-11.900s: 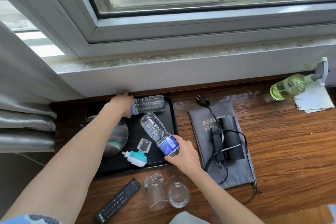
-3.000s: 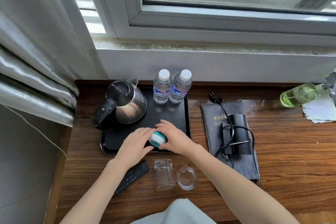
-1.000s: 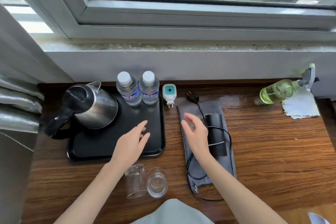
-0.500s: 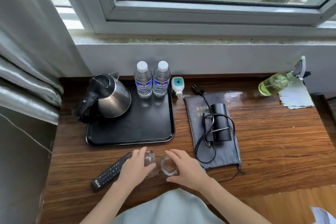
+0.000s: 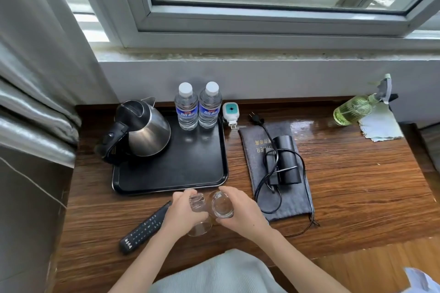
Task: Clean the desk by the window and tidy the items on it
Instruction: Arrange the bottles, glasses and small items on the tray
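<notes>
Two clear glasses stand close together on the wooden desk (image 5: 357,185), just in front of the black tray (image 5: 181,173). My left hand (image 5: 183,214) grips the left glass (image 5: 197,207), which tilts. My right hand (image 5: 240,211) grips the right glass (image 5: 221,204), whose round mouth faces up. On the tray stand a steel kettle (image 5: 145,131) and two water bottles (image 5: 197,107) at the back.
A black remote (image 5: 142,231) lies left of my hands. A white and teal plug-in device (image 5: 230,112) sits by the tray. A grey pouch (image 5: 257,145) carries a black hair dryer (image 5: 285,159) with cord. A green spray bottle (image 5: 352,109) and cloth (image 5: 381,126) lie far right.
Both hands came back from the tray and pouch to the two glasses at the front edge. Their fingers have closed around the glasses, and the left glass now tilts.
</notes>
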The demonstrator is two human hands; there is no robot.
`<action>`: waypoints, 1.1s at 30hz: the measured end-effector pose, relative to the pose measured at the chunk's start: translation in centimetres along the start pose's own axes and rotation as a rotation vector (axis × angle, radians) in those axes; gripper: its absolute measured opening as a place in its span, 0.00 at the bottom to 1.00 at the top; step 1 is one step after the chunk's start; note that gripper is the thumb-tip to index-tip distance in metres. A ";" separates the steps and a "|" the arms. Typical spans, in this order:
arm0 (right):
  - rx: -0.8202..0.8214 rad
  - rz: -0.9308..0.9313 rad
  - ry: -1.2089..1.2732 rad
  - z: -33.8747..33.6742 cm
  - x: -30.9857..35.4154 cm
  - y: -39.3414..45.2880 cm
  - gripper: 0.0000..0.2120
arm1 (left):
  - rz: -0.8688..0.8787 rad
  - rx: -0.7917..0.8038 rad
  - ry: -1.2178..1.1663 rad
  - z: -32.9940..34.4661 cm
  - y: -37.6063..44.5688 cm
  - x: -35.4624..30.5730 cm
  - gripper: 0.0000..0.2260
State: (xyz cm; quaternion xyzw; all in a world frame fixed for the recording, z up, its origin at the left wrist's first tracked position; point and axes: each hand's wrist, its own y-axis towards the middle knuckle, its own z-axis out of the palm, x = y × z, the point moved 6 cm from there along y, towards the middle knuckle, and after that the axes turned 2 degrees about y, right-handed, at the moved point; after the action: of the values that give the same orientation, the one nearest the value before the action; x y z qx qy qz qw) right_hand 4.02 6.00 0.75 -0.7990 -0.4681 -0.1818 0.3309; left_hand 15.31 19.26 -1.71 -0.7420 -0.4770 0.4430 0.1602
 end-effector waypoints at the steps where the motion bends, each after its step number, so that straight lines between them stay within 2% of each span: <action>1: -0.031 -0.009 0.011 -0.8 0.4 0.5 0.36 | 0.047 -0.044 -0.028 -1.1 -0.1 -0.5 0.27; 5: -0.135 -0.009 0.077 -3.9 1.9 4.0 0.36 | 0.245 -0.286 0.050 -6.1 0.9 -2.9 0.33; 8: -0.121 0.016 0.069 -4.9 2.8 7.6 0.37 | 0.249 -0.362 0.108 -8.7 3.2 -3.9 0.32; 14: 0.010 0.016 -0.104 -2.8 2.9 11.9 0.36 | 0.298 -0.308 0.339 -8.0 6.7 -4.1 0.31; 19: 0.013 0.015 -0.138 -2.1 2.2 12.6 0.38 | 0.360 -0.234 0.466 -6.4 8.2 -3.6 0.28; 22: 0.043 -0.065 -0.313 -2.4 2.8 13.0 0.39 | 0.336 -0.214 0.635 -6.2 8.1 -3.9 0.29; 25: 0.051 -0.068 -0.351 -2.8 3.4 13.5 0.33 | 0.248 -0.216 0.780 -6.9 8.1 -4.2 0.31; 28: -0.051 0.012 -0.232 -3.8 2.8 13.3 0.30 | 0.202 -0.215 0.585 -7.6 7.7 -3.6 0.27; 33: -0.188 0.272 0.087 -4.5 0.2 11.8 0.31 | 0.139 -0.242 0.234 -8.5 6.8 -1.4 0.25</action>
State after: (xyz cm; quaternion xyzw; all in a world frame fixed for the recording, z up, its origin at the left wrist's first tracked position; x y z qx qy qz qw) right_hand 14.44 -1.05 -0.18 -0.8736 -0.3221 -0.2127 0.2963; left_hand 25.84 16.31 -0.82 -0.8336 -0.4524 0.3031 0.0930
